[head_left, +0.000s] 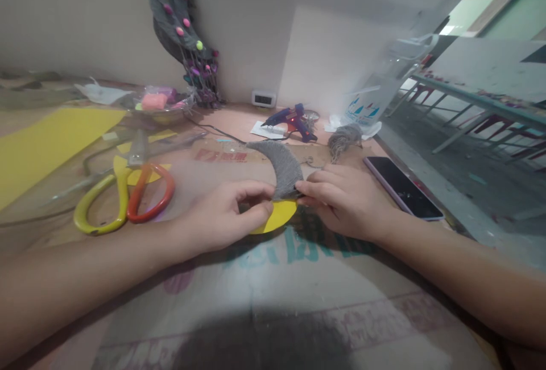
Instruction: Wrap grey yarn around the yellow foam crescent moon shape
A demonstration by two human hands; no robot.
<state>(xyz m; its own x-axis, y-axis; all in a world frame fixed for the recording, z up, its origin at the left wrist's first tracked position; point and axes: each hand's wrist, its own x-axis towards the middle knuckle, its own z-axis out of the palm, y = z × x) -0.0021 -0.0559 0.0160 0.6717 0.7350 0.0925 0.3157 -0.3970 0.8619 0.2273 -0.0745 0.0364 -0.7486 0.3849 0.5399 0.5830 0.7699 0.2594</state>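
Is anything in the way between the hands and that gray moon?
Nothing visible is: the left hand and right hand both touch the moon. The scissors lie off to the left, the phone to the right.

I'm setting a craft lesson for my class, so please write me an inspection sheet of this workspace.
Surface: printed cardboard under the hands, on a table.
Job's things: crescent mostly wrapped in grey strands, its near end yellow and bare; loose grey yarn beyond the right hand.
Clutter: scissors left; glue gun behind; phone right.
Hands: left hand and right both pinch the crescent.
Cables: dark cord behind the cardboard; its ends are unclear.
Surroundings: decorated grey crescent against the wall; another table at right.
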